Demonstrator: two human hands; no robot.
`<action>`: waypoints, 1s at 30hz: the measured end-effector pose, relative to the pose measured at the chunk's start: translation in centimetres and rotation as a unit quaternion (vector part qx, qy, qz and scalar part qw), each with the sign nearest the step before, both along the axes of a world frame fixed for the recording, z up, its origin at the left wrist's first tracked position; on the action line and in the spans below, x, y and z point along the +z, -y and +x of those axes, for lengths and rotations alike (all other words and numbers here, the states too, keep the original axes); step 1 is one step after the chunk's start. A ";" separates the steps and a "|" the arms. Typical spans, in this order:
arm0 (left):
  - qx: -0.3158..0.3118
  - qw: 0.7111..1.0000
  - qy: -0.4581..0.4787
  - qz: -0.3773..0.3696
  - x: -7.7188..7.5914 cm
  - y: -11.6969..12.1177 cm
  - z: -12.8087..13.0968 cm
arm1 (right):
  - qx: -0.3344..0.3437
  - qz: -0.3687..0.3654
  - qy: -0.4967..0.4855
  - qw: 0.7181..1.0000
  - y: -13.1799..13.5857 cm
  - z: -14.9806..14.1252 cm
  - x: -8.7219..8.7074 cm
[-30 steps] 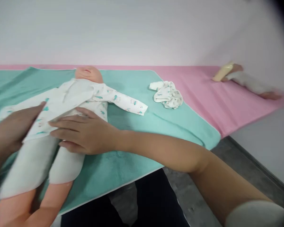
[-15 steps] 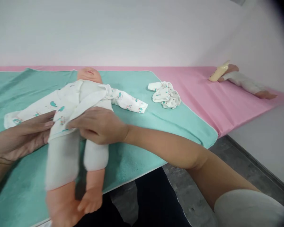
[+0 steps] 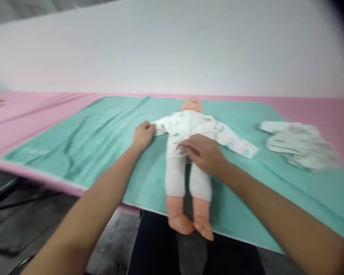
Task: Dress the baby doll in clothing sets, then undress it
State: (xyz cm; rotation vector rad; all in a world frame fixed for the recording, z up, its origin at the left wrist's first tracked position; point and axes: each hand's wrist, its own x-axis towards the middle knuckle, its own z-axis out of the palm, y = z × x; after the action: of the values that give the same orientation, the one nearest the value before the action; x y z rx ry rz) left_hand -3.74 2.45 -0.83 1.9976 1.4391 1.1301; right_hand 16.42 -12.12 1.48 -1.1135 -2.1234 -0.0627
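A baby doll lies on its back on a teal cloth, legs toward me and feet over the cloth's near edge. It wears a white baby shirt with green prints, its sleeves spread to both sides. My left hand is closed around the cuff of the sleeve on the left. Over the doll's lower belly, my right hand pinches the shirt's front near the hem. The fingertips are partly blurred.
A crumpled white printed garment lies to the right on the teal cloth. Beneath that cloth spreads a pink cover, backed by a white wall. Dark-clad legs are below the table's near edge.
The view has swung left, so the doll sits further right. My left hand has gone from the shirt's side to the sleeve cuff; my right hand remains at the shirt front.
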 end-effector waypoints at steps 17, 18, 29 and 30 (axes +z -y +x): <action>-0.024 0.971 -0.237 0.033 -1.2 0.2 -1.1 | -0.024 -0.002 0.005 1.000 0.1 -0.1 0.0; -0.026 0.971 -0.234 0.033 -1.2 0.1 -1.1 | -0.023 -0.003 0.004 1.000 0.1 -0.1 0.0; -0.028 0.971 -0.234 0.033 -1.5 0.0 -1.1 | -0.027 -0.013 0.000 1.000 0.2 -0.3 0.2; -0.025 0.971 -0.235 0.033 -1.5 0.0 -1.1 | -0.027 -0.013 0.000 1.000 0.2 -0.3 0.1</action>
State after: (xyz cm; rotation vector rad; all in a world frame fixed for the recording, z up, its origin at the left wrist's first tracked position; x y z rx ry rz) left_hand -4.87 2.42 -2.32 2.4489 1.5693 0.7161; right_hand 16.12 -12.33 1.62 -1.1856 -2.0991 -0.0614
